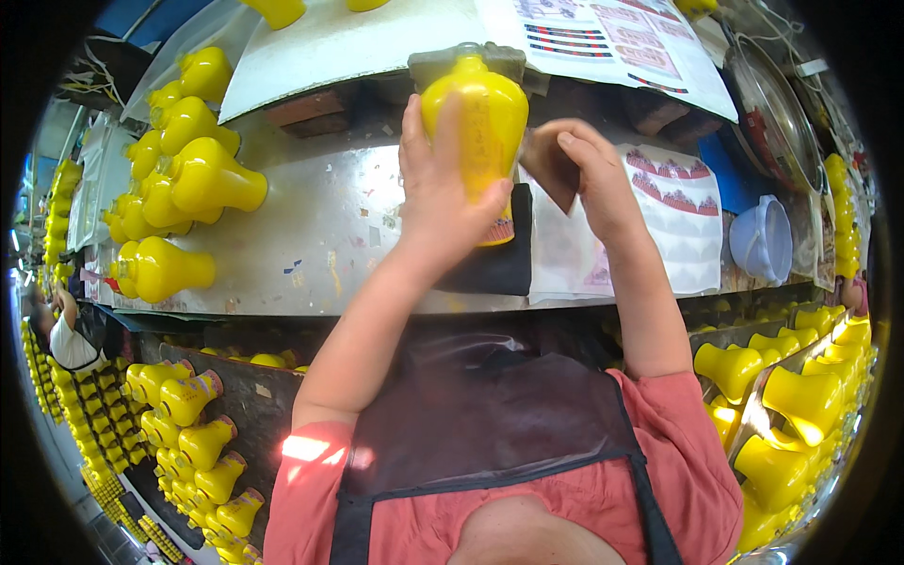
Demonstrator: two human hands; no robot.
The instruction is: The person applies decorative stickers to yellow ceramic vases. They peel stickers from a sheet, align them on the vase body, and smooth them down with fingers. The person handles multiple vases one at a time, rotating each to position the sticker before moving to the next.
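Note:
A glossy yellow bottle-shaped vase (497, 108) lies in front of me, its neck pointing away over a grey rest (509, 62). It bears a column of dark characters and a coloured patterned band at its near end. My left hand (441, 193) is laid over its left side, thumb toward the near end, gripping it. In my right hand (603, 179) is a thin brown flat scraper (554, 169), pinched just right of the vase and slightly blurred. Beneath the vase's near end is a folded black cloth (508, 268).
Printed decal sheets (673, 217) lie right of the cloth, with more on a white board (612, 38) behind. A pale blue bucket (761, 240) stands at the right. Several yellow vases (212, 177) lie at the left; others fill racks (753, 414) on both sides. Another person (71, 344) is far left.

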